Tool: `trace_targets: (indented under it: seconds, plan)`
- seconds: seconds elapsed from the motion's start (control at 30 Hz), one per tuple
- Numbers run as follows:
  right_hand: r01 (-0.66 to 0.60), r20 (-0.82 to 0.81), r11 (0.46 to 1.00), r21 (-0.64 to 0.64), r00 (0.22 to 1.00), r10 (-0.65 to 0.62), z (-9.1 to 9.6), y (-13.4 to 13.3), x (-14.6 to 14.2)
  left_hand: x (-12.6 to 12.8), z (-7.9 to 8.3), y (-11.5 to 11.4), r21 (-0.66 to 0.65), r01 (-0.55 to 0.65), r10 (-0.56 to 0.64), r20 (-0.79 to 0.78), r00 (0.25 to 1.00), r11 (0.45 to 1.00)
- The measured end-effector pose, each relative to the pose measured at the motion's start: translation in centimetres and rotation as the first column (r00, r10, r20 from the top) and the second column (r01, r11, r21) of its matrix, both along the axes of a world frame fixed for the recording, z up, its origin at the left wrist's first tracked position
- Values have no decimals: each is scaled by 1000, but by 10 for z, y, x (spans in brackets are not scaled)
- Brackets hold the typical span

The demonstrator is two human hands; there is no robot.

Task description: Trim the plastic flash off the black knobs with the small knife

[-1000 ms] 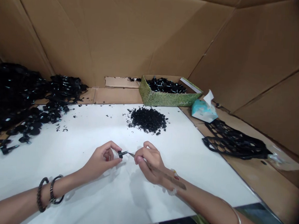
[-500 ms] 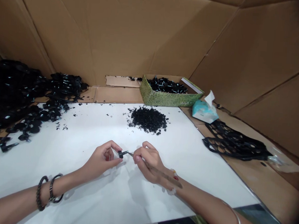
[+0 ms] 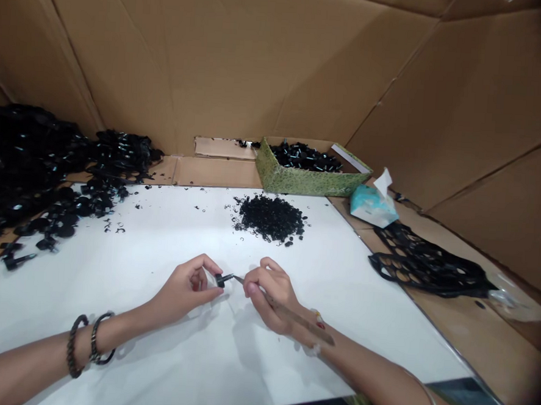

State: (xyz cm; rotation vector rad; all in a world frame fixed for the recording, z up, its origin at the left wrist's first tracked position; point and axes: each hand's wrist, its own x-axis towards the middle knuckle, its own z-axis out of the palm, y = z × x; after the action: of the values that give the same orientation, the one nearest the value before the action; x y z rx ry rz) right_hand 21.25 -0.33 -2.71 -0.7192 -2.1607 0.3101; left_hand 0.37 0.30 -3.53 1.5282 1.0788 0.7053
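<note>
My left hand (image 3: pixel 185 288) pinches a small black plastic part (image 3: pixel 220 280) between thumb and fingertips, low over the white sheet. My right hand (image 3: pixel 270 297) grips a slim pointed tool (image 3: pixel 291 317) with a brown shaft that runs back past my wrist. Its metal tip (image 3: pixel 237 279) reaches the black part, and the two hands are a short gap apart. A low heap of tiny black rings (image 3: pixel 269 218) lies on the sheet ahead of my hands, with loose rings scattered around it.
A large heap of black plastic parts (image 3: pixel 25 169) lies at the left. A green patterned box (image 3: pixel 294 182) holds more parts, with a tissue box (image 3: pixel 371 207) beside it. Black honeycomb-shaped runners (image 3: pixel 427 265) lie at the right. Cardboard walls (image 3: pixel 228 71) surround the white sheet (image 3: pixel 158 232).
The whole view has drifted slightly as my head moved. My hands stay in nearly the same pose, and the tool tip remains at the black part.
</note>
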Motion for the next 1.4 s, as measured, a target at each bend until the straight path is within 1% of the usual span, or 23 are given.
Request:
trace_targets:
  seconds: [0.27,0.47,0.6,0.77,1.13,1.4]
  plan:
    - [7,27,1000,7,1000,-7,3,0,-1,1,1,0,2,0,0,3,1000,1000]
    - [2,123,1000,0,992,-2,5,0,0,1,2,-1,-11,-15,16,19,1000,1000]
    - [24,87,1000,15,996,-25,6,0,-1,0,2,-1,-5,-18,19,14,1000,1000]
    - [12,45,1000,20,999,-12,5,0,-1,0,1,-1,4,-15,15,18,1000,1000]
    - [13,68,1000,24,998,-15,5,-1,-3,1,2,-1,69,-23,23,0,1000,997]
    - [25,114,999,23,993,-27,5,0,-3,0,2,-1,72,-14,13,18,1000,997]
